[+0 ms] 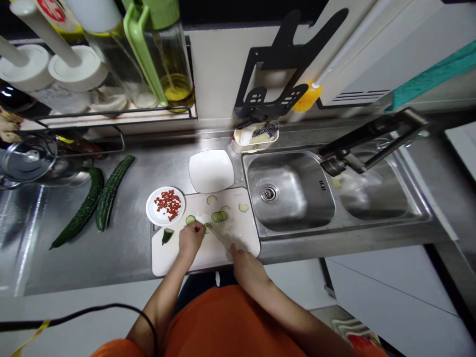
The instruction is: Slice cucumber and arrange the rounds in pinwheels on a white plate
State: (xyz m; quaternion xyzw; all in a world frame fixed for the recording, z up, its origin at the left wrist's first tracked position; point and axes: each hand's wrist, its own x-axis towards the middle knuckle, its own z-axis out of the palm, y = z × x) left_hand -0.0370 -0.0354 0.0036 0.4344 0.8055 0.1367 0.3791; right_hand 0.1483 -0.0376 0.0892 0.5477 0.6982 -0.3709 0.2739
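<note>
My right hand [247, 265] is closed round the handle of a kitchen knife [219, 237], its blade pointing left and away over the white cutting board [167, 258]. My left hand [191, 240] has its fingers pinched together close to the knife tip; what they hold is hidden. A cucumber slice [207, 228] lies at the blade's tip beside those fingers, and another slice [190, 219] shows just beyond the hand. Several overlapping cucumber slices [219, 216] lie farther up the board. Left of my left hand rests a cucumber end piece [167, 235].
A plate of chopped red pieces [151, 210] overlaps the board's upper left corner. Behind the board sits a white square plate [211, 171]. Two whole cucumbers [111, 196] lie left. To the right are a steel sink [293, 208] and a dark faucet [372, 141].
</note>
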